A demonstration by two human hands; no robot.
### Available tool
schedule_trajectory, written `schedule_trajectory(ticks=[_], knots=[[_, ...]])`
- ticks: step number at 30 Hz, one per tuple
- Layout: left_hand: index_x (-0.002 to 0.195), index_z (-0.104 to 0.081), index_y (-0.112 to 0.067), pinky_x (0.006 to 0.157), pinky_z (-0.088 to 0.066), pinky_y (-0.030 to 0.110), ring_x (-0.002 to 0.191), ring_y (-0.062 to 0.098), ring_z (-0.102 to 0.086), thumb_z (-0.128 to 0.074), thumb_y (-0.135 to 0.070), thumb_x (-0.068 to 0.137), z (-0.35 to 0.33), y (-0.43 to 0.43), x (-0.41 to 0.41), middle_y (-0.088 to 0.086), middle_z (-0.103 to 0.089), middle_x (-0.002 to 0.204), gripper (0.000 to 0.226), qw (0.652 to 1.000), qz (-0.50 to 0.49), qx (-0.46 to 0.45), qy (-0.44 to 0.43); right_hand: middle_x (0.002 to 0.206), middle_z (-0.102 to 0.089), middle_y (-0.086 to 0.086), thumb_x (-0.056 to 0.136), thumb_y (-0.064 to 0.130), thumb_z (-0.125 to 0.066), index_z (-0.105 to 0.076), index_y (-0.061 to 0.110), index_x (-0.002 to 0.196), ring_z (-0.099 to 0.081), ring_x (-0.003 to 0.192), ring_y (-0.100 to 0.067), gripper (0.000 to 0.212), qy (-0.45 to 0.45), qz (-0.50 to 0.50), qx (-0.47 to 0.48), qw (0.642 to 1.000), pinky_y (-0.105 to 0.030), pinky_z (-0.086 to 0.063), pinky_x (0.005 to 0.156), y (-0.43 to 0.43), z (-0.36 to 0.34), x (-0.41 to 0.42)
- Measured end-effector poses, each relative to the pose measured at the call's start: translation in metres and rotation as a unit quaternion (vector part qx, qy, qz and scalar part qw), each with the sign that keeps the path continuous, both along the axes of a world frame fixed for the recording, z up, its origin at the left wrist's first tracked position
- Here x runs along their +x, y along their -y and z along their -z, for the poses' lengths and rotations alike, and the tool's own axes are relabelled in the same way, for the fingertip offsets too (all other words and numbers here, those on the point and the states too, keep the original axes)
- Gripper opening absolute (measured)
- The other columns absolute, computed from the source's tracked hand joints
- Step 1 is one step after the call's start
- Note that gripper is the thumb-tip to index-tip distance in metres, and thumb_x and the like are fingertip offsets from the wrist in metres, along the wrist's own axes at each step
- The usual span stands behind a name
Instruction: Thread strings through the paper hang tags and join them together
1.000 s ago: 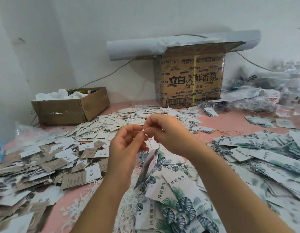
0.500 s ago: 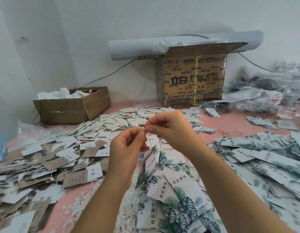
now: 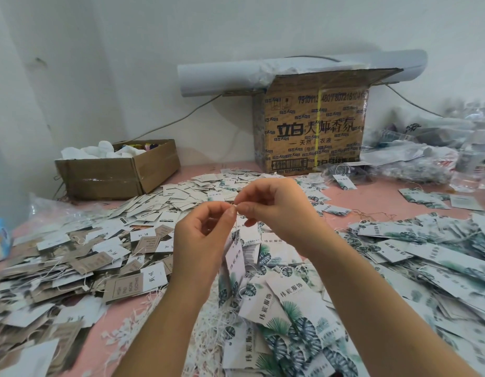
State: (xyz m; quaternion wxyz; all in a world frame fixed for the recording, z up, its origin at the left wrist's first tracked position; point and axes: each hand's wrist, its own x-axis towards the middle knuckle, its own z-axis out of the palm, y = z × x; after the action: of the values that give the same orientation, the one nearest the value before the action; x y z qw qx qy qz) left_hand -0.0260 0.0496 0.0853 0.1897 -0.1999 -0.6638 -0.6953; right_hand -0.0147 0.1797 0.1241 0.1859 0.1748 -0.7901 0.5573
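1. The left hand (image 3: 206, 240) is up in the air, out in front of the printed carton (image 3: 312, 126). Thumb and forefinger nip the top of a thin white string (image 3: 236, 223), and the other fingers are loosely curled.
2. And there's the right hand (image 3: 279, 210), a touch nearer the carton, meeting it fingertip to fingertip. It pinches that same string at the same spot, with its knuckles turned towards the carton.
3. The string drops straight from the pinch to a hang tag (image 3: 236, 261). The tag dangles tilted between the two wrists, off the table, showing a pale face with dark characters.
4. Right beneath it, on the side of the table farthest from the carton, leaf-print tags (image 3: 290, 308) lie heaped. A tangle of loose white strings (image 3: 208, 330) spills out along their left edge.
5. Out left of the carton and forward of it, a wide scatter of brown and white tags (image 3: 100, 254) lies overlapped every which way.
6. To the front right of the carton there's another broad drift of leafy tags (image 3: 426, 254), some with string attached.
7. Bare pink tabletop (image 3: 372, 194) shows just in front of the carton.
8. Left of the carton, back by the wall, a small open box (image 3: 119, 172) sits with white stuff piled inside.
9. A paper roll (image 3: 222, 77) lies across the carton's top, and crumpled plastic bags (image 3: 415, 159) crowd in just to its right.
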Motion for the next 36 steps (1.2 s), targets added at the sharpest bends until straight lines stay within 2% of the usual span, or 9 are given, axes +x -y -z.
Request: schedule_trajectory(ticks=[3,8,14,20,24,27,29,32,36], knots=[[0.072,-0.068,-0.026,0.044,-0.038,0.006,0.049,-0.006,-0.052,-0.069,-0.026,0.071,-0.004,0.002,0.002,-0.014,-0.062,0.055,0.002,0.999,0.015,0.029,0.032,0.062,-0.063,-0.002,0.078,-0.008,-0.065,-0.064,0.014,0.068,-0.058,0.053,-0.006,0.024,0.0,-0.022,-0.019,1.0,-0.017,-0.05,0.055,-0.001,-0.001,0.002],[0.071,-0.07,-0.017,0.047,-0.039,0.006,0.052,-0.008,-0.054,-0.071,-0.026,0.057,-0.005,0.008,-0.002,-0.007,-0.068,0.071,0.017,0.995,0.033,0.049,0.082,0.061,-0.063,0.0,0.077,-0.008,-0.066,-0.066,0.01,0.069,-0.058,0.051,-0.004,0.02,0.009,-0.044,-0.01,0.999,-0.015,-0.049,0.054,0.0,-0.002,0.003],[0.078,-0.067,-0.016,0.042,-0.036,0.005,0.043,-0.009,-0.05,-0.069,-0.034,0.056,-0.003,0.008,-0.002,-0.015,-0.061,0.05,0.028,0.993,0.03,0.021,0.115,0.062,-0.06,-0.001,0.082,-0.006,-0.061,-0.063,0.014,0.069,-0.056,0.053,-0.006,0.024,0.026,-0.05,0.016,0.998,-0.017,-0.05,0.056,0.001,-0.001,0.002],[0.089,-0.063,-0.034,0.054,-0.043,0.009,0.067,-0.01,-0.059,-0.058,-0.069,0.05,-0.004,0.025,-0.01,-0.015,-0.068,0.082,0.053,0.98,0.045,-0.175,0.083,0.063,-0.055,0.002,0.091,-0.006,-0.045,-0.048,0.016,0.071,-0.053,0.058,-0.014,0.03,0.014,-0.023,0.056,0.998,-0.031,-0.051,0.063,0.008,-0.001,0.002],[0.095,-0.057,-0.041,0.063,-0.044,0.015,0.078,-0.007,-0.058,-0.08,-0.054,0.051,-0.002,0.033,-0.013,-0.017,-0.063,0.09,0.052,0.94,0.058,-0.322,0.099,0.065,-0.055,0.001,0.091,-0.007,-0.043,-0.047,0.018,0.073,-0.054,0.064,-0.017,0.031,-0.03,0.005,0.048,0.998,-0.039,-0.051,0.071,0.007,-0.002,0.001],[0.081,-0.063,-0.032,0.055,-0.041,0.008,0.07,-0.001,-0.058,-0.079,-0.024,0.072,0.003,0.031,-0.016,-0.014,-0.066,0.079,0.02,0.931,0.029,-0.359,0.068,0.067,-0.056,0.0,0.09,-0.01,-0.044,-0.05,0.018,0.076,-0.056,0.064,-0.009,0.032,-0.043,-0.005,0.009,0.999,-0.025,-0.052,0.066,0.005,-0.002,0.002],[0.074,-0.066,-0.025,0.051,-0.04,0.009,0.065,0.003,-0.058,-0.074,-0.016,0.078,0.005,0.032,-0.019,-0.01,-0.068,0.074,0.013,0.932,0.007,-0.359,0.054,0.069,-0.059,0.001,0.09,-0.008,-0.047,-0.053,0.018,0.078,-0.058,0.064,-0.004,0.029,-0.043,-0.004,-0.016,0.999,-0.019,-0.053,0.066,0.003,-0.002,0.002],[0.071,-0.067,-0.023,0.055,-0.044,0.018,0.069,0.015,-0.063,-0.074,-0.015,0.078,0.003,0.034,-0.02,-0.007,-0.07,0.072,0.013,0.947,-0.001,-0.316,0.054,0.07,-0.062,0.003,0.09,-0.003,-0.05,-0.057,0.02,0.079,-0.059,0.068,-0.008,0.026,-0.038,0.034,-0.018,0.999,-0.029,-0.053,0.07,-0.003,-0.002,0.0],[0.07,-0.067,-0.026,0.057,-0.051,0.028,0.075,0.018,-0.066,-0.076,-0.02,0.074,-0.001,0.031,-0.015,-0.007,-0.072,0.075,0.012,0.972,0.009,-0.229,0.057,0.071,-0.059,0.008,0.091,-0.002,-0.046,-0.06,0.021,0.078,-0.054,0.066,-0.009,0.03,-0.015,0.098,0.09,0.991,-0.034,-0.05,0.069,-0.011,0.001,-0.004]])
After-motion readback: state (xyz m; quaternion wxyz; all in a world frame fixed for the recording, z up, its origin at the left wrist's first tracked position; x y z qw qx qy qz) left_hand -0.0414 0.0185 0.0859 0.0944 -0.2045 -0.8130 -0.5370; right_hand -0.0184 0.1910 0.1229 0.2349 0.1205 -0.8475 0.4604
